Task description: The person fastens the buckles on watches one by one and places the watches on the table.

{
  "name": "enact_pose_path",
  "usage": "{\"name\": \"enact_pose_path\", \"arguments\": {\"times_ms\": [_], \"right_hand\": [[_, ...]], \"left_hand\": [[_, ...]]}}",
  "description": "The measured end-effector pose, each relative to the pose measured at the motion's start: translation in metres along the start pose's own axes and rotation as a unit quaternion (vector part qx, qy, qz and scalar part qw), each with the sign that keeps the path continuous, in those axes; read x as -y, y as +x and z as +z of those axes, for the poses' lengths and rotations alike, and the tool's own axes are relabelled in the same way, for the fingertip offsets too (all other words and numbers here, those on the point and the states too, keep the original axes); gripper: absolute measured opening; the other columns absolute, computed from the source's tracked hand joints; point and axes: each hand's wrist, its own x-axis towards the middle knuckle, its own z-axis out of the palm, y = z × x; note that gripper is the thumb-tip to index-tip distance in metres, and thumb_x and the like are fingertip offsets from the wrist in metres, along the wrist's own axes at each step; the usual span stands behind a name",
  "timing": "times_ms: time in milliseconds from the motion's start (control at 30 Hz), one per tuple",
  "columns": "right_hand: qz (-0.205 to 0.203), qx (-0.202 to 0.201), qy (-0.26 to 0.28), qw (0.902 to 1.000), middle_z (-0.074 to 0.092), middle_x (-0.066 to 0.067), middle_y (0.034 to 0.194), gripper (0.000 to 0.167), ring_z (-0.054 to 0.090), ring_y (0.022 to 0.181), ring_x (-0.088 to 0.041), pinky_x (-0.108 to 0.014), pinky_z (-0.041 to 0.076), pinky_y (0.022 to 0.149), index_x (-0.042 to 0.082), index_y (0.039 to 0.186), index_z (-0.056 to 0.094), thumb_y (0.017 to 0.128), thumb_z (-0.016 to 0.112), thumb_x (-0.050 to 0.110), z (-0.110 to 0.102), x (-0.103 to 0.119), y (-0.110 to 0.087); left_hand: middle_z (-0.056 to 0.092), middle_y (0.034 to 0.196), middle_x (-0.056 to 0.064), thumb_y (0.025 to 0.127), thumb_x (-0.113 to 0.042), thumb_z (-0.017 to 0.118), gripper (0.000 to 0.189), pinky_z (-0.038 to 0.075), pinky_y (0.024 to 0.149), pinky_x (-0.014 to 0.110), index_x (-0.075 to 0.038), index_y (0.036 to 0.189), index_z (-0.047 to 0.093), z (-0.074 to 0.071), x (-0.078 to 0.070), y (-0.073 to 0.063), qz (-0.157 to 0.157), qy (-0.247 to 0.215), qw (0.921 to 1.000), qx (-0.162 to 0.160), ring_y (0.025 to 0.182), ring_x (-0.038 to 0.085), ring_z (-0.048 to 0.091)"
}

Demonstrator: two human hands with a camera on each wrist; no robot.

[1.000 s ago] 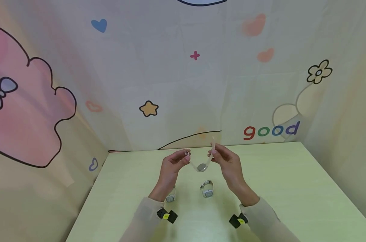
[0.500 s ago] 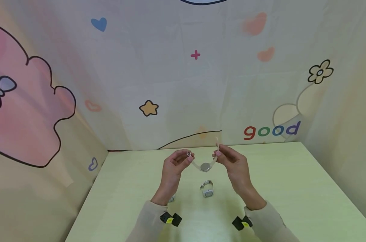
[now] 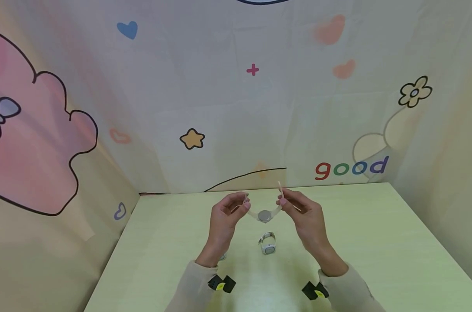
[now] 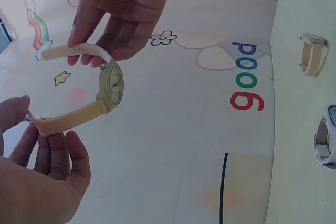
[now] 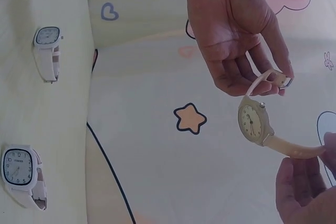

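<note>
A round-faced wristwatch (image 4: 113,85) with a pale cream strap hangs unfastened between both hands, raised over the table. My left hand (image 3: 225,223) pinches the buckle end (image 5: 283,81) of the strap between thumb and fingers. My right hand (image 3: 309,223) pinches the other strap half, the one with holes (image 4: 79,50), and its tip sticks up past the fingers. The dial faces away from the head view, which shows the metal case back. Below, a white square-faced watch (image 5: 19,167) stands on the table with its strap looped. A second one (image 5: 48,36) is mostly hidden behind my left wrist in the head view.
The pale green table (image 3: 376,242) reaches back to a cartoon-printed curtain (image 3: 236,108) along its far edge. More curtain (image 3: 466,173) closes off the right side. Both sleeves carry small black and yellow devices (image 3: 221,284) at the wrist.
Both hands have shifted slightly right with the watch and spread a little apart, widening its curve. My left wrist now covers more of the left table watch.
</note>
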Motion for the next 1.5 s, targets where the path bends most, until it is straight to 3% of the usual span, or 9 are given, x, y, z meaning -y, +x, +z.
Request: {"name": "enact_pose_path", "arguments": {"times_ms": [233,533,700,967,1100,1500], "right_hand": [[-0.022,0.009,-0.022,0.9995,0.067,0.01,0.101,0.032,0.068,0.096,-0.001,-0.019,0.055,0.086,-0.001,0.122,0.065,0.092,0.068,0.009,-0.003,0.001,-0.002],[-0.037,0.03,-0.045,0.9978,0.065,0.005,0.102,0.027,0.066,0.096,-0.003,-0.017,0.054,0.086,-0.001,0.117,0.069,0.091,0.068,0.009,-0.002,0.0,-0.003],[-0.034,0.041,-0.05,0.9973,0.066,0.003,0.101,0.028,0.064,0.098,-0.001,-0.016,0.054,0.086,0.001,0.118,0.069,0.091,0.068,0.007,-0.001,-0.001,-0.004],[-0.026,0.057,-0.069,0.9956,0.065,-0.014,0.107,0.029,0.062,0.098,-0.003,-0.016,0.053,0.087,0.004,0.12,0.069,0.092,0.068,0.01,0.0,-0.001,-0.005],[-0.023,0.06,-0.074,0.9952,0.065,-0.014,0.108,0.029,0.062,0.098,-0.003,-0.016,0.053,0.087,0.006,0.12,0.07,0.091,0.069,0.011,0.0,0.0,-0.005],[-0.034,0.068,-0.07,0.9946,0.064,-0.013,0.104,0.028,0.066,0.092,-0.003,-0.019,0.055,0.085,0.002,0.117,0.071,0.09,0.069,0.009,0.0,-0.002,-0.007]], "left_hand": [[0.069,0.108,-0.005,0.091,-0.013,0.069,0.031,0.053,0.093,0.026,-0.002,0.12,0.065,0.001,-0.005,-0.002,0.005,0.004,1.0,-0.001,0.102,0.01,0.065],[0.063,0.121,0.022,0.092,-0.014,0.069,0.031,0.05,0.099,0.025,-0.001,0.12,0.067,0.005,-0.008,-0.003,0.029,0.031,0.9991,0.0,0.103,0.011,0.061],[0.064,0.119,0.018,0.093,-0.014,0.068,0.031,0.05,0.1,0.026,-0.001,0.12,0.067,0.008,-0.01,-0.005,0.039,0.03,0.9988,0.0,0.102,0.011,0.061],[0.064,0.115,0.012,0.093,-0.016,0.068,0.032,0.051,0.098,0.026,-0.002,0.121,0.067,0.012,-0.012,-0.005,0.052,0.032,0.9982,0.005,0.102,0.012,0.06],[0.064,0.116,0.012,0.093,-0.018,0.069,0.03,0.051,0.098,0.026,-0.006,0.121,0.068,0.013,-0.012,-0.005,0.05,0.04,0.998,0.007,0.103,0.012,0.059],[0.064,0.116,0.009,0.094,-0.016,0.067,0.03,0.052,0.096,0.022,-0.005,0.122,0.068,0.018,-0.007,-0.006,0.059,0.044,0.9968,0.031,0.105,0.012,0.059]]}}
